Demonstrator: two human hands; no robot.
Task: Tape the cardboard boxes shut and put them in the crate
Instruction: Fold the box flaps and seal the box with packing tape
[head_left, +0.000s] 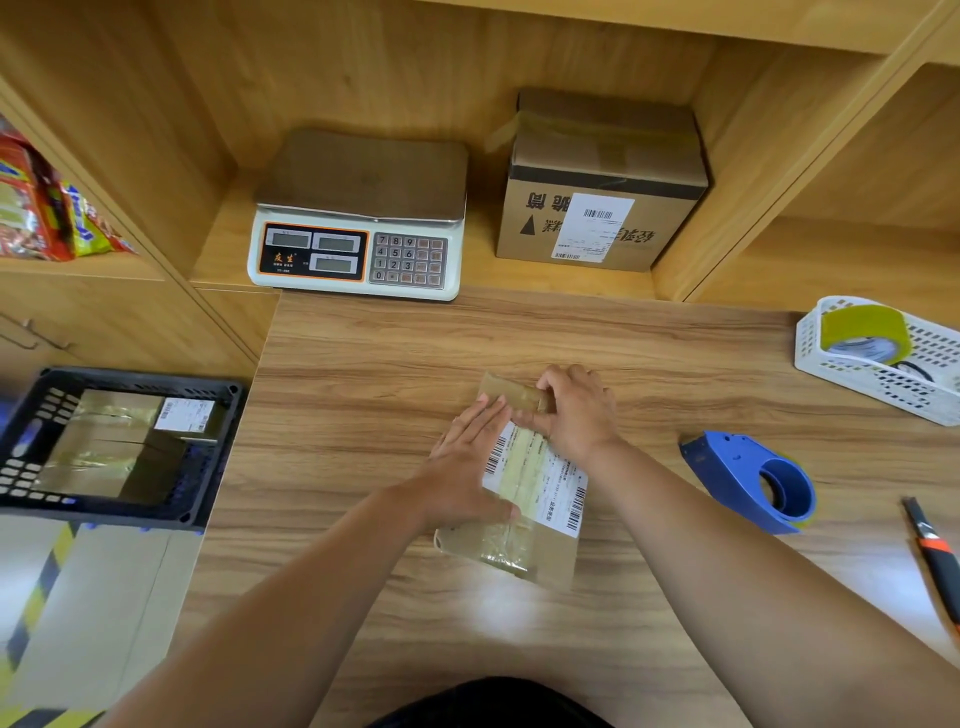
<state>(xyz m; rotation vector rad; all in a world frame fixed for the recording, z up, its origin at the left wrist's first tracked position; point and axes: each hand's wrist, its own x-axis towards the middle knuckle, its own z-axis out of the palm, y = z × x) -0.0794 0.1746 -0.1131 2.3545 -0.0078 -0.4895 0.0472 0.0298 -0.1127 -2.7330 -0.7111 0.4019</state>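
A small flat cardboard box (524, 519) with a white barcode label and a strip of clear tape lies in the middle of the wooden table (363, 395). My left hand (467, 462) rests flat on its left side. My right hand (571, 410) presses its fingers on the far end of the box, where the tape runs over the edge. The blue tape dispenser (753, 480) lies on the table to the right, apart from both hands. A black crate (208, 452) stands to the left below the table edge with taped boxes (114, 447) inside.
An electronic scale (358, 218) and a larger cardboard box (597, 187) sit in the shelf recess at the back. A white basket (852, 379) with a tape roll (862, 332) stands at the right. A utility knife (930, 556) lies near the right edge. Snack bags (47, 208) fill the left shelf.
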